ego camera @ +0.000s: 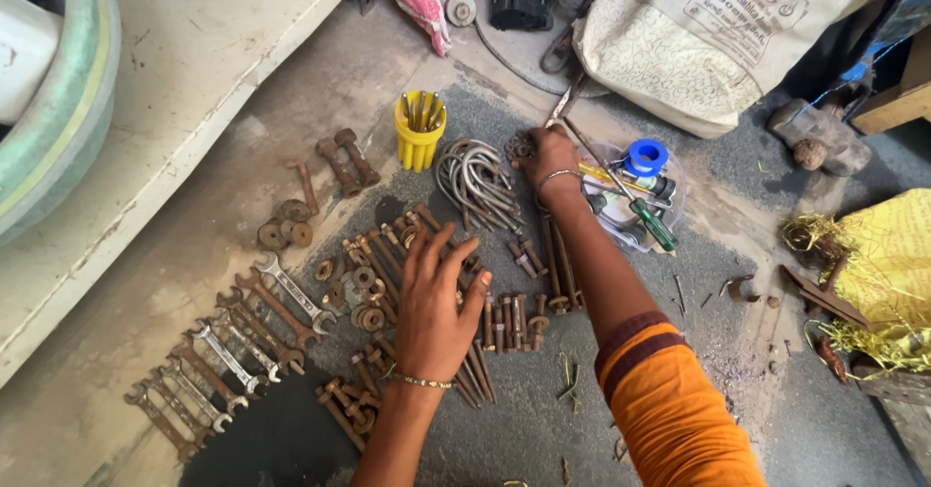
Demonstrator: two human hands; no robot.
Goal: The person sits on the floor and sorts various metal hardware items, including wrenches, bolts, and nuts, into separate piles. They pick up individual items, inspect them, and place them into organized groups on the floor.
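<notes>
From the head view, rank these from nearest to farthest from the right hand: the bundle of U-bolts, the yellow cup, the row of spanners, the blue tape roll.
1. Bundle of U-bolts: just to the left of the right hand.
2. Blue tape roll: to its right, in the clear tub.
3. Yellow cup: farther left, past the U-bolts.
4. Row of spanners: far lower left, beyond the left hand.

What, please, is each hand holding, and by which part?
Right hand grips a small rusty part; which part is unclear. Left hand rests flat on rusty bolts, holding nothing.
</notes>
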